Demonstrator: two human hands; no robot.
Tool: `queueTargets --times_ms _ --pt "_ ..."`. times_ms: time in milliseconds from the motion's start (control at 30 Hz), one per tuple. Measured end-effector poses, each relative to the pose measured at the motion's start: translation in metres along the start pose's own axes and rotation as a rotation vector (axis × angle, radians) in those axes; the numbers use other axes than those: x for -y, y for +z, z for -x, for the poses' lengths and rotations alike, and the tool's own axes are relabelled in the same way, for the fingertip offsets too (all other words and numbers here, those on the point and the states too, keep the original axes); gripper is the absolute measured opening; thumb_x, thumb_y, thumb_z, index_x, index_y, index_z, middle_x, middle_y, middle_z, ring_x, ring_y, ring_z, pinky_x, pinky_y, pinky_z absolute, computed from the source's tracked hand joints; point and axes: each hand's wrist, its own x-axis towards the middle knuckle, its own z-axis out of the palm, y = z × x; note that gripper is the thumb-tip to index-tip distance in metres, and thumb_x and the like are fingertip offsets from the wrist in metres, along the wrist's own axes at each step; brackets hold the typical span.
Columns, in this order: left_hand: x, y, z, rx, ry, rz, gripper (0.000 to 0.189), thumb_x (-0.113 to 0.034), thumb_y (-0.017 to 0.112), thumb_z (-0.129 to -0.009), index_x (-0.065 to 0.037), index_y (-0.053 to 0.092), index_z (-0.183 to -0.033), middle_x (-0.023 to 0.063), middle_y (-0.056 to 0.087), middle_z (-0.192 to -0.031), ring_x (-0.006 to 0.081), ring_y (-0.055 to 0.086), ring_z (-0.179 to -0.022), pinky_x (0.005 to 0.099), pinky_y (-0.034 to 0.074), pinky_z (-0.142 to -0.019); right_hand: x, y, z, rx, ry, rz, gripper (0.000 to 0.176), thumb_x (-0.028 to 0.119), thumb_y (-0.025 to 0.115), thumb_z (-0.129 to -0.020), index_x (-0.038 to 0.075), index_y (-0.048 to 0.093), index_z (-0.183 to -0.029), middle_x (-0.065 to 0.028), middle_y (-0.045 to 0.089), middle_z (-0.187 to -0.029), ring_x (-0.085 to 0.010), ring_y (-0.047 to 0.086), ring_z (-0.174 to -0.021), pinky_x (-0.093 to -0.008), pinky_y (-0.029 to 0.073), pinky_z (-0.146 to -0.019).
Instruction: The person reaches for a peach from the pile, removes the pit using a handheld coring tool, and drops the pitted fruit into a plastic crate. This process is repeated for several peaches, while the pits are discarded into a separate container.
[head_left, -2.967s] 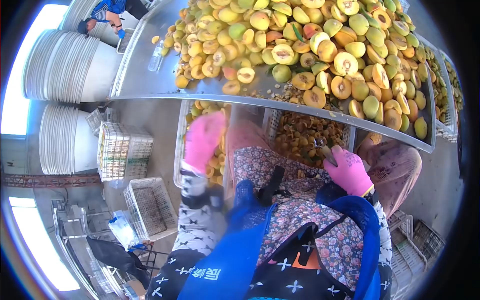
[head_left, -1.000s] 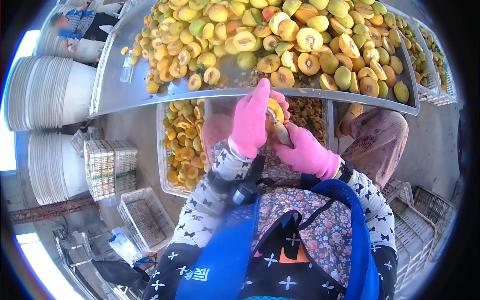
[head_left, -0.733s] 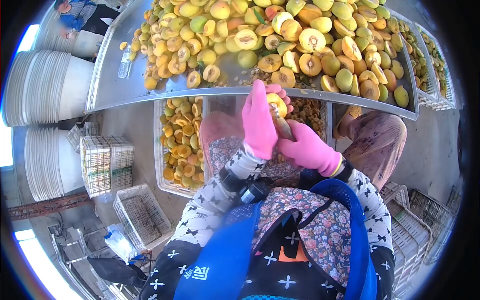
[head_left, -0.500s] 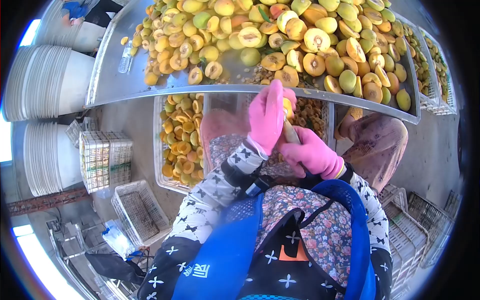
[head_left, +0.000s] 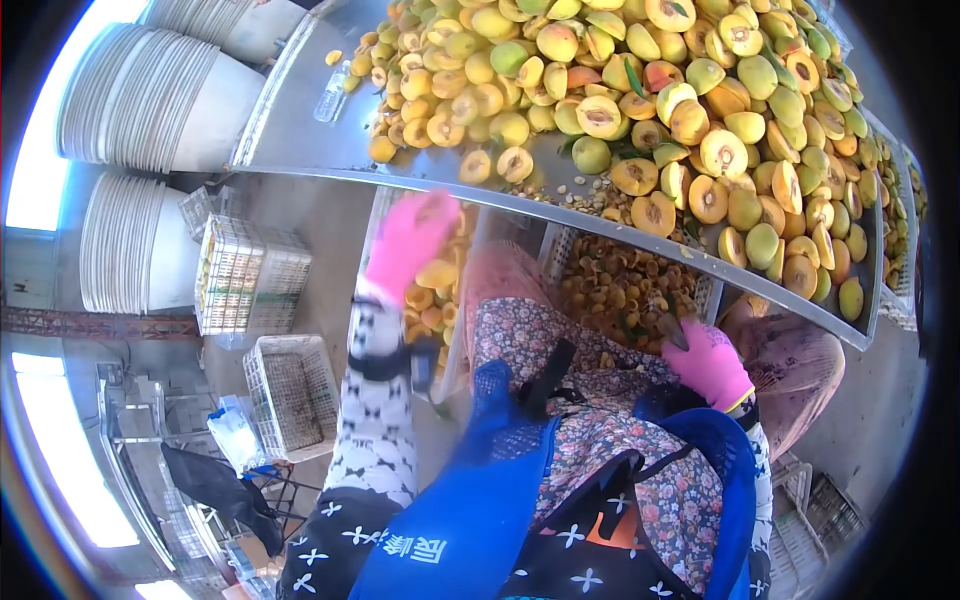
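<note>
My left hand [head_left: 410,245], in a pink glove, is over the crate of yellow fruit halves [head_left: 430,300], just below the table edge. Motion smears its fingers, and I cannot tell whether they hold anything. At my lap, my right hand [head_left: 708,365], also gloved in pink, is closed around a small pitting knife [head_left: 676,332] with its end pointing up and left. Beyond that hand, a second crate [head_left: 708,300] contains pits and fruit scraps [head_left: 615,285]. Whole and halved peach-like fruits [head_left: 600,115] are heaped on the metal table [head_left: 300,125] above both hands.
A plastic bottle [head_left: 332,95] lies on the table's left part. Stacked white tubs [head_left: 140,95] stand at the left, with a pale crate stack [head_left: 250,275] and another crate [head_left: 290,395] on the floor. More crates [head_left: 800,510] are at the lower right.
My hands have separated from around a yellow fruit. The left has swung left over the crate of halves; the right has moved right and down with the knife. The camera view has shifted.
</note>
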Motion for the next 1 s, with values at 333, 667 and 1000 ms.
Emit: queueTargets --times_ms 333,667,1000 --pt "0.029 0.073 -0.119 0.108 -0.065 -0.424 0.077 -0.044 0.08 -0.068 -0.002 0.057 -0.128 0.023 0.064 -0.114 0.0375 0.052 -0.122 0.0408 0.044 -0.102 0.051 -0.078 0.011 -0.161 0.101 -0.142 0.031 0.022 0.069 -0.085 0.005 0.059 -0.109 -0.0194 0.066 -0.089 -0.0401 0.065 -0.085 -0.0446 0.052 -0.073" --pt "-0.086 0.125 0.014 -0.155 0.509 0.546 0.033 -0.033 0.06 -0.099 -0.004 0.056 -0.114 0.007 0.062 -0.098 0.0159 0.06 -0.081 0.031 0.05 -0.068 0.116 -0.035 -0.024 -0.42 -0.218 -0.457 0.042 0.019 0.074 -0.085 0.004 0.058 -0.121 -0.0203 0.067 -0.101 -0.0397 0.066 -0.091 -0.0422 0.054 -0.077" --pt "-0.118 0.149 0.057 0.298 0.153 1.31 0.03 -0.019 0.056 -0.1 0.0 0.055 -0.122 0.0144 0.06 -0.121 0.0229 0.062 -0.106 0.0363 0.053 -0.091 0.089 -0.033 -0.019 -0.537 -0.158 -0.167 0.029 0.02 0.068 -0.088 0.005 0.054 -0.11 -0.0195 0.065 -0.092 -0.041 0.064 -0.085 -0.0485 0.051 -0.069"
